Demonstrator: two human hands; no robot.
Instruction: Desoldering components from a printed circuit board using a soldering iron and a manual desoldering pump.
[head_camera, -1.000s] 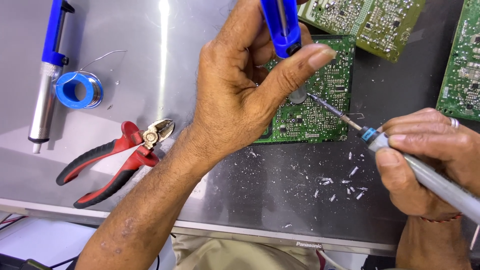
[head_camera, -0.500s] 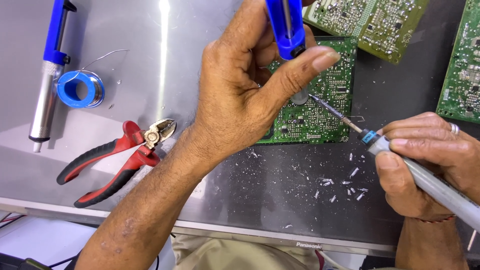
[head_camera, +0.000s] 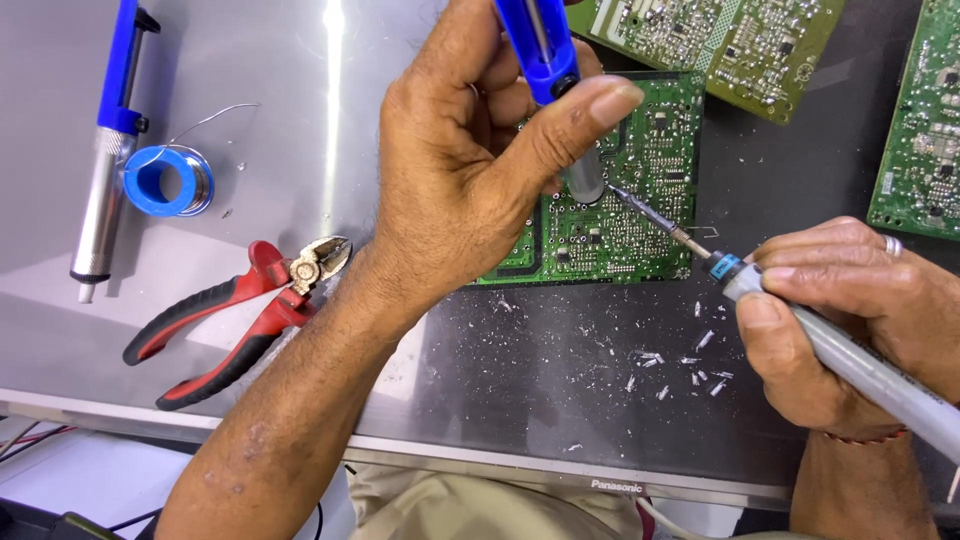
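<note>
Nearest the body, the right hand (head_camera: 850, 320) grips a grey soldering iron (head_camera: 850, 355) like a pen, fingers closed round its barrel. Its tip reaches up-left onto the green circuit board (head_camera: 640, 200), the landmark here. Beside that tip stands the nozzle of a blue desoldering pump (head_camera: 545, 60), held upright by the left hand (head_camera: 470, 170), fingers wrapped and the thumb laid across the barrel. Over the past second little has shifted: iron and nozzle have stayed at the same joint (the hands only drifted slightly), so the work on that joint looks unfinished. Metal clippings (head_camera: 670, 365) lie just below the board. Left of it lie red cutters (head_camera: 235, 310), then a solder spool (head_camera: 170, 180) and a second pump (head_camera: 110, 140). Beyond it lie more boards (head_camera: 740, 40).
</note>
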